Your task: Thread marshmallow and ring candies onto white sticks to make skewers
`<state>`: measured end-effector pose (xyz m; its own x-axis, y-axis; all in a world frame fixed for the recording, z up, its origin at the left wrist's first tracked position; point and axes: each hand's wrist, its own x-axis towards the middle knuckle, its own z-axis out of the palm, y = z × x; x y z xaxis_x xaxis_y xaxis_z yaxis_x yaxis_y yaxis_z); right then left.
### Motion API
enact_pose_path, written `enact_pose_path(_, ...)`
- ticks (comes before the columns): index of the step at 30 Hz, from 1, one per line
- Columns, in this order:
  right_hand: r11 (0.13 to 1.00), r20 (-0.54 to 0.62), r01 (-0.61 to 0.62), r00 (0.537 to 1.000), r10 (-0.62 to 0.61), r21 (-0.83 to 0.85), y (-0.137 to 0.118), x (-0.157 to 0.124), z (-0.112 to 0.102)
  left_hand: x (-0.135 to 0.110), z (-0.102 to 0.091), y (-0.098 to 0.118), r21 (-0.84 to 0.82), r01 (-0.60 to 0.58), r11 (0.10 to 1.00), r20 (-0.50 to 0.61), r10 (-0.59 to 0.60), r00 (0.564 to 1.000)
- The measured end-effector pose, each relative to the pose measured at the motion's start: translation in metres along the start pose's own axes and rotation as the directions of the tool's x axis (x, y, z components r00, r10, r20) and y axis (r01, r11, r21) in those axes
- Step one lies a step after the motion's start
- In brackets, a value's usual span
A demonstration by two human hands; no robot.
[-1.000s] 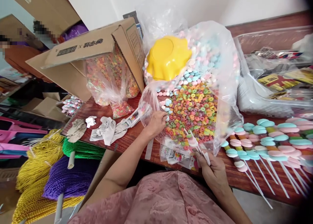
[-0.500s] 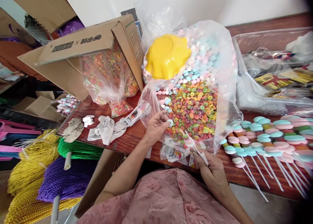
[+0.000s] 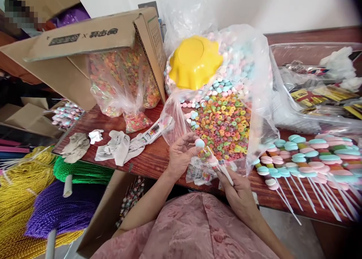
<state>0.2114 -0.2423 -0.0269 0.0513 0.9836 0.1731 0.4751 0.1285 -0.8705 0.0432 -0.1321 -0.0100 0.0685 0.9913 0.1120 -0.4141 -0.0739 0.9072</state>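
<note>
Between the thumb and fingers of my left hand (image 3: pixel 182 153) is a small blue and pink marshmallow (image 3: pixel 199 143). My right hand (image 3: pixel 237 187) is closed around several white sticks (image 3: pixel 225 172), whose upper ends point toward my left hand. A pale pink and white candy (image 3: pixel 212 160) shows partway up the sticks. The tip of one stick is very near the marshmallow; I cannot tell if they touch. Behind both hands lie many sugared gummy rings (image 3: pixel 223 127) in an open plastic bag (image 3: pixel 256 123), with pink, white and blue marshmallows (image 3: pixel 222 86) beyond them.
A yellow bowl (image 3: pixel 195 62) lies upside down on the marshmallows. At left stand a cardboard box (image 3: pixel 93 38) with bagged gummies and crumpled gloves (image 3: pixel 115 147). Finished-looking candy skewers (image 3: pixel 308 157) lie at right before a clear plastic bin (image 3: pixel 311 117). Rope bundles (image 3: pixel 65 210) hang lower left.
My left hand has lifted the marshmallow slightly and turned it toward the stick tips. My right hand has shifted a little left, bringing the sticks closer to it. The view has turned slightly.
</note>
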Motion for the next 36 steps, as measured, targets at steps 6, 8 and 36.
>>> enact_pose_path(6,0.995,-0.046,-0.063,0.997,0.067,0.073,-0.007,-0.003,0.006,-0.006,0.001,0.003,0.3,-0.289,0.909,0.072,0.281,0.957)
enact_pose_path(8,0.994,-0.044,-0.06,0.997,0.064,0.092,-0.009,-0.004,0.01,-0.007,0.0,0.007,0.455,-0.432,0.779,0.159,0.406,0.9)
enact_pose_path(36,0.971,-0.017,-0.126,0.991,0.132,0.202,-0.013,0.011,0.014,-0.02,0.01,0.0,0.301,-0.358,0.884,0.14,0.331,0.933)
